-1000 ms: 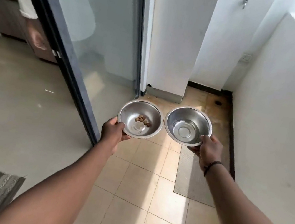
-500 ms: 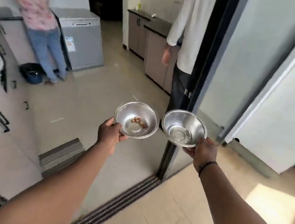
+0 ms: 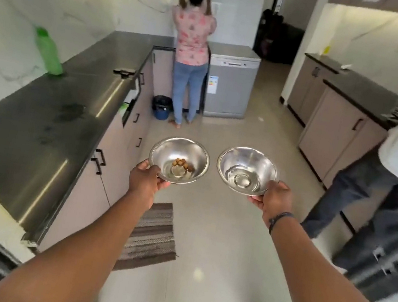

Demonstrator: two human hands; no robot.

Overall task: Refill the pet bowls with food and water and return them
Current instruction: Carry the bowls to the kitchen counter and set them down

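The left hand had a curled grip on the near rim of a steel food bowl, thumb over the lip and fingers under the base. A small cluster of brown kibble lay at the bottom of that bowl, just ahead of the grip. The right hand gripped the near rim of a second steel bowl in the same way, thumb on the edge and fingers tucked beneath; that bowl held a shallow pool of what looked like water. Both bowls were carried level in the air, side by side and apart, over the pale kitchen floor. A dark band circled the right wrist.

Below and behind the left grip lay a striped mat on the floor. Left of the left grip ran a dark steel counter with a green bottle standing near the wall. Far ahead of both grips a person in a pink patterned top and jeans stood facing away, beside a grey dishwasher and a dark bin. Right of the right grip stood another person in dark jeans and a white shirt, in front of a second counter with cabinets below.
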